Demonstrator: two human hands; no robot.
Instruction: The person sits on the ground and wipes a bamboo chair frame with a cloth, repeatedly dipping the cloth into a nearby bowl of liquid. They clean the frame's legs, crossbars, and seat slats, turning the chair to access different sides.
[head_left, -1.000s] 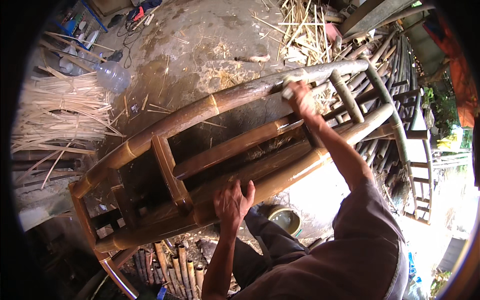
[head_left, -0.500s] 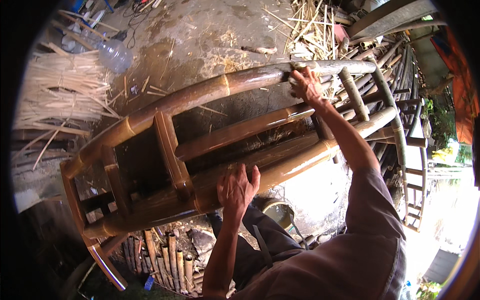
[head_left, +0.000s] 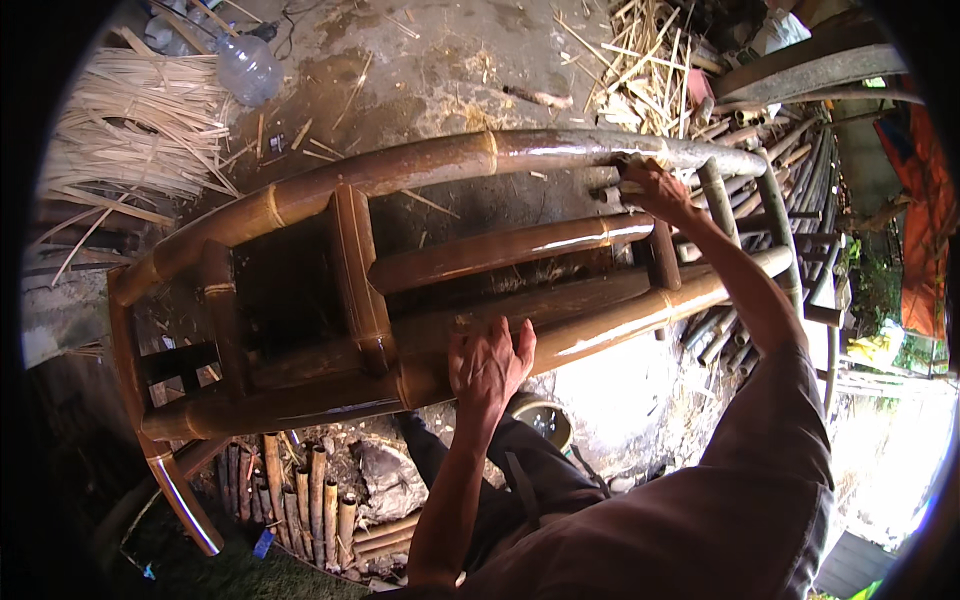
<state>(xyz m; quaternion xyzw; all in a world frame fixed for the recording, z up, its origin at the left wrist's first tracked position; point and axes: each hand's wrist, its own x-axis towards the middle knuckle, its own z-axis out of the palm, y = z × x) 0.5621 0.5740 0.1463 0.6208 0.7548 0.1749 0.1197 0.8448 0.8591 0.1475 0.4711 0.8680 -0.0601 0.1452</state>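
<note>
Fingers loosely parted and unclenched, the left hand rests on the near rail of a bamboo frame stretched across the view before the person. At its left end the frame shows dark, glossy brown, a leg slanting toward the lower part of the view with a bright streak along it. Pale rings mark the joints, crossbars link the rails, and the far rail bows in a long curve. Toward the middle, white glare lies on the rails; at the right end the bamboo turns duller and greyer. The left thumb stands apart from the other fingers, and the left forearm rises steeply from the lower edge. At right, the right hand bends its fingers at the far rail; whether they grip anything cannot be told. The right arm reaches out, slightly bent, across the near rail.
</note>
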